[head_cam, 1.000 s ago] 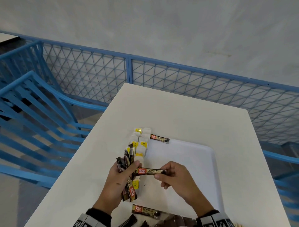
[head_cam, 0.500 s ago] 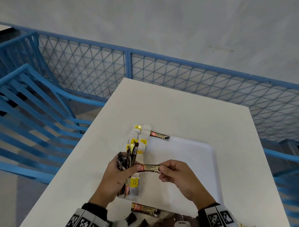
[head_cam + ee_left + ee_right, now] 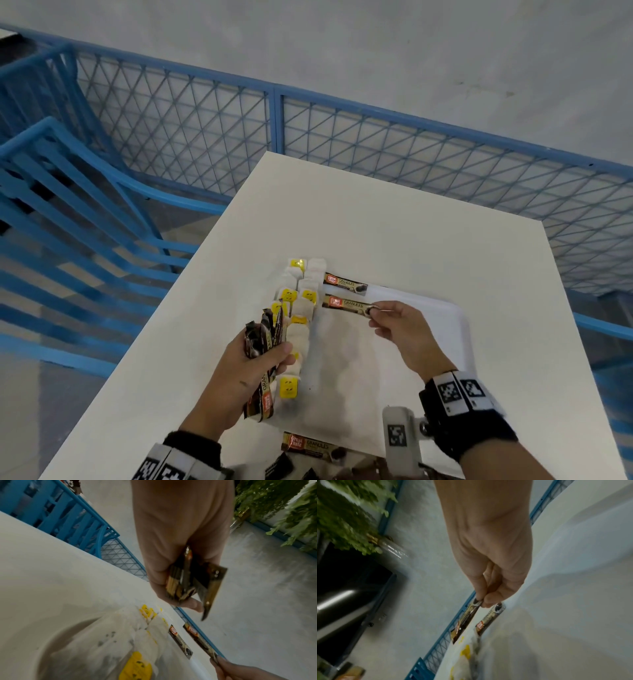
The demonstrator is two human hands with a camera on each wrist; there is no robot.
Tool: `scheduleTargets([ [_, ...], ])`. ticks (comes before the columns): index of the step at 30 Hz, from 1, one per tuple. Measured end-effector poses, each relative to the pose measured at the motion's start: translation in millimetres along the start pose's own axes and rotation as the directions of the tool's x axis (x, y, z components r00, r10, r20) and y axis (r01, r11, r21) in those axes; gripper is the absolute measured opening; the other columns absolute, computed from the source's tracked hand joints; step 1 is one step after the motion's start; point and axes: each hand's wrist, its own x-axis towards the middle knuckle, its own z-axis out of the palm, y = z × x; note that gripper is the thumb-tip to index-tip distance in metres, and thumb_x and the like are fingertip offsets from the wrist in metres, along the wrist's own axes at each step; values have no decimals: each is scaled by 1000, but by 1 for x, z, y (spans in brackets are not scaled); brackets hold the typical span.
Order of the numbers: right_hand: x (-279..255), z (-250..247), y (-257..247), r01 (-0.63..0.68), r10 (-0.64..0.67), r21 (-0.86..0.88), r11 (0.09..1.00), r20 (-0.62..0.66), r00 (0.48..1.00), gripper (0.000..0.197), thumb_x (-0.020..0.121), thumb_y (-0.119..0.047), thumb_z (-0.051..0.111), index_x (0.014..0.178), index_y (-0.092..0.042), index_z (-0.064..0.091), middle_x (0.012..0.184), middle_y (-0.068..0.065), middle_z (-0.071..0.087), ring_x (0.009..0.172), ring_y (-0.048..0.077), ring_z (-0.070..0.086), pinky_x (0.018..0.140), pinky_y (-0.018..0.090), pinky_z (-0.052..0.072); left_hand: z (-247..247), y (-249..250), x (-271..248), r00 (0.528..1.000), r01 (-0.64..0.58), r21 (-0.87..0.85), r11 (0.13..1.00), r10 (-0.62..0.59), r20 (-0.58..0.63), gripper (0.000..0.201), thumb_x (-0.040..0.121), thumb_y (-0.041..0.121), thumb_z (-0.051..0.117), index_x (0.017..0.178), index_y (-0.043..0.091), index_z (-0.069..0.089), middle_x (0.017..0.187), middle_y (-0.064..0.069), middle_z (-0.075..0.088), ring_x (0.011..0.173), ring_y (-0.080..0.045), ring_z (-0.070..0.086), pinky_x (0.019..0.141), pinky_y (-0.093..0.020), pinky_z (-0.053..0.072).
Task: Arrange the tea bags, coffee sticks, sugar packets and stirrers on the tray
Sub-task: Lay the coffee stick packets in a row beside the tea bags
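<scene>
A single coffee stick point(image 3: 347, 304) is pinched by its dark end between thumb and forefinger of the right hand point(image 3: 402, 329), fingers closed tight on it; it is held over the far left part of the white tray point(image 3: 442, 329), just nearer than a second coffee stick point(image 3: 344, 283) already laid at the tray's far edge. From the right wrist view the pinch is seen close up, and the held stick is shown hanging apart from the laid one, whereas in the head view they look almost side by side. A bundle of coffee sticks point(image 3: 265, 346) is gripped in the left hand point(image 3: 246, 373), fingers curled round it; the fanned ends are shown plainly by the left wrist view. Tea bags point(image 3: 298, 308) with yellow tags are lined along the tray's left side. Another loose stick point(image 3: 310, 447) is seen on the white table point(image 3: 376, 222) at the near edge, only in the head view. A blue mesh fence point(image 3: 376, 144) is seen beyond.
</scene>
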Motion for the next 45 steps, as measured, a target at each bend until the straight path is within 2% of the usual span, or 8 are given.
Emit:
scheduleTargets([
  [6,43,10,9,20,-55,-189,982,-181,982,18,83,-4,64,71,-16,61,70,3,62,63,15,54,56,22,42,-4,-7,2,1000,13,-18,1000,-13,8,41,65,28,75,101,11,65,89,-12,74,90,-29,70,80,-33,55],
  [9,55,17,15,32,-102,-277,960,-243,965,14,80,-11,68,71,-20,62,69,0,62,71,19,56,68,31,48,-2,-9,6,1000,27,-64,998,-27,4,41,65,25,74,102,9,66,92,-13,73,88,-29,69,83,-37,54],
  [17,63,28,21,29,-173,-448,894,-284,943,14,82,-17,67,93,-8,68,89,1,63,85,15,54,81,26,43,5,-12,11,999,31,-60,998,-30,11,42,63,26,75,99,7,64,84,-10,69,79,-24,65,81,-36,56],
  [25,60,27,17,66,-210,-426,902,-301,930,19,81,-17,68,95,-9,58,82,1,58,77,17,53,58,20,38,8,-10,9,999,32,-30,999,-31,45,49,64,34,82,101,6,65,83,-11,70,79,-26,65,84,-42,53],
  [31,13,44,4,251,-258,-325,912,22,966,3,86,-15,63,84,-17,63,71,-7,59,62,7,52,57,12,40,13,-8,6,997,-9,34,999,6,74,40,67,35,77,96,10,66,78,-5,71,74,-17,65,72,-31,52],
  [36,-43,57,-10,278,-163,-241,930,407,899,13,87,-34,60,86,-23,66,69,-4,61,55,3,50,58,14,42,18,-5,0,995,-36,85,996,28,94,41,64,30,84,98,19,64,79,10,72,77,-8,67,66,-17,49],
  [40,-56,56,-11,312,-171,-276,909,436,884,6,85,-33,64,85,-26,64,66,-5,57,58,4,50,59,19,41,21,-3,-7,989,-60,116,991,43,140,52,60,29,87,105,22,62,89,10,73,85,-3,67,67,-16,51],
  [45,-65,49,-12,293,-212,-144,945,411,887,5,87,-19,63,88,-15,64,67,-4,52,55,3,47,57,15,40,20,-1,-13,992,-51,96,994,39,119,48,62,29,77,106,17,64,99,-4,73,94,-21,68,74,-24,56],
])
